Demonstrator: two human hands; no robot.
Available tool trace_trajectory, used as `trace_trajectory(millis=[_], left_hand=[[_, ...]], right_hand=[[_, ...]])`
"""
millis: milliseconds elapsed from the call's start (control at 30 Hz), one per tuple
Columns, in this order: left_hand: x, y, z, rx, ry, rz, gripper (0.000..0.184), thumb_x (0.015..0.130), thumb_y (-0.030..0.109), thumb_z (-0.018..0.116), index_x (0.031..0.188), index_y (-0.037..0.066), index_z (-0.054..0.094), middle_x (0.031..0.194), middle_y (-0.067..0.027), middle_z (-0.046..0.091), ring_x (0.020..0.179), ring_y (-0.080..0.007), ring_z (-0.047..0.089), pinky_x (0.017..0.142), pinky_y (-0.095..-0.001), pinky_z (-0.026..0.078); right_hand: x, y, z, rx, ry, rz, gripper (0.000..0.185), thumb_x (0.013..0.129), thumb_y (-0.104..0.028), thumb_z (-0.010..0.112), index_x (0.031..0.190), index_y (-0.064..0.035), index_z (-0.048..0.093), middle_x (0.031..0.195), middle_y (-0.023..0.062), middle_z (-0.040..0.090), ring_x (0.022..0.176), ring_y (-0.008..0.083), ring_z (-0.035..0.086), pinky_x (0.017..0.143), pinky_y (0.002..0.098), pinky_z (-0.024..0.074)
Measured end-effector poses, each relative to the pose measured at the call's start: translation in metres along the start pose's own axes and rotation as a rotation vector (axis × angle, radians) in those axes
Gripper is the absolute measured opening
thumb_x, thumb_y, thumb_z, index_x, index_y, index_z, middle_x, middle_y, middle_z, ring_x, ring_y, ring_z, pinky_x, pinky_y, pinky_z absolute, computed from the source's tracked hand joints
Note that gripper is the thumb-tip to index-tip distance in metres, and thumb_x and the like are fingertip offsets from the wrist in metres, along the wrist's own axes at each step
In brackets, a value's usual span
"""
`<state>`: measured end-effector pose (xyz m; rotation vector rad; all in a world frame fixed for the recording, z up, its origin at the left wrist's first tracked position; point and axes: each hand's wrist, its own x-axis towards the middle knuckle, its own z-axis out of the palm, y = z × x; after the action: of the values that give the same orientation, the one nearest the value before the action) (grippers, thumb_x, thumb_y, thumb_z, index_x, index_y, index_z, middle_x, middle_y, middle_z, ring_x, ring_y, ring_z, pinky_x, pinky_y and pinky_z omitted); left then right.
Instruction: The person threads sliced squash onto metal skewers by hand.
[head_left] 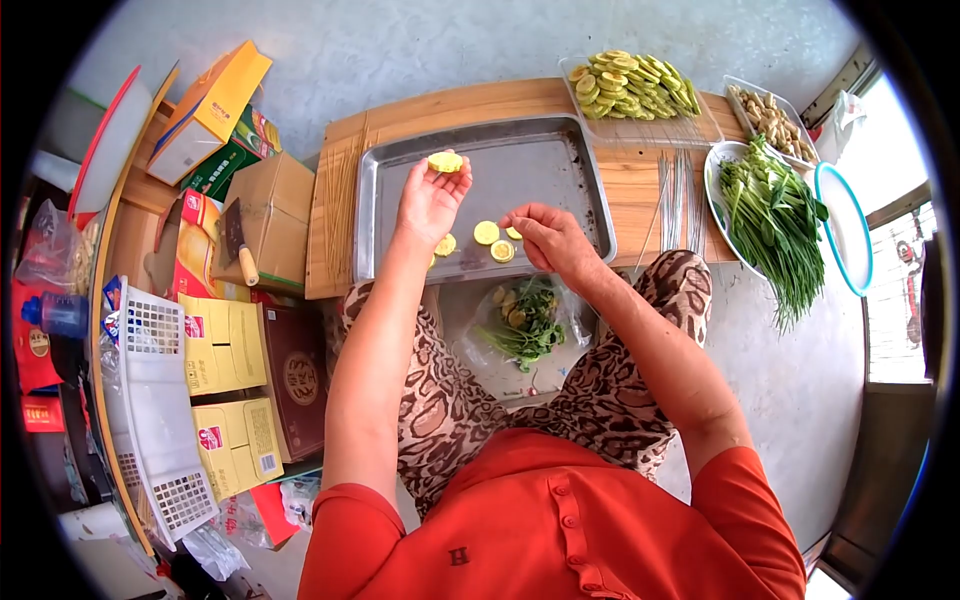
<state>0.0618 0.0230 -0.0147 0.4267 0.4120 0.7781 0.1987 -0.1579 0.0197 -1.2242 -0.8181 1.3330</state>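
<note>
My left hand (432, 200) is raised over the left part of a grey metal tray (400, 142), palm up. Its fingers hold a small stack of yellow-green zucchini slices (446, 161). Low over the tray, my right hand (555, 238) has its fingers drawn together in a pinch at another zucchini slice (514, 232), partly covered by the fingertips. Beside it on the tray lie a loose slice (486, 232) and a second one with a darker ring (502, 252). More slices (445, 245) show next to my left wrist.
Behind the tray stands a clear container (640, 128) heaped with zucchini slices. Metal skewers (682, 200) lie to the right, near a plate of leafy greens (765, 210); wooden sticks (343, 200) lie left. A knife (240, 243) rests by cardboard boxes (270, 210). Below sits a bag of trimmings (525, 320).
</note>
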Motion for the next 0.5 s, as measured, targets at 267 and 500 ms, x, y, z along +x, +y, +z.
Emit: trace_trajectory(millis=[267,500], left_hand=[[0.0004,-0.0030,0.0010,0.033,-0.020,0.000,0.037,0.094,0.027,0.044,0.112,-0.004,0.053,0.109,-0.0209,0.057,0.098,-0.0281,0.057,0.089,-0.0387,0.049],[-0.0006,-0.0036,0.0018,0.027,-0.045,0.015,0.037,0.091,0.026,0.047,0.111,-0.004,0.053,0.108,-0.0211,0.057,0.099,-0.0286,0.057,0.090,-0.0390,0.049]], right_hand=[[-0.0016,-0.0041,0.0022,-0.003,-0.003,0.009,0.020,0.096,-0.019,0.048,0.097,-0.0041,0.061,0.050,-0.0067,0.038,0.040,0.0033,0.030,0.038,0.0205,0.0212],[-0.0011,-0.0016,0.0020,0.000,-0.002,0.010,0.019,0.095,-0.019,0.048,0.097,-0.0043,0.061,0.050,-0.0063,0.039,0.040,0.0035,0.030,0.039,0.0207,0.0216]])
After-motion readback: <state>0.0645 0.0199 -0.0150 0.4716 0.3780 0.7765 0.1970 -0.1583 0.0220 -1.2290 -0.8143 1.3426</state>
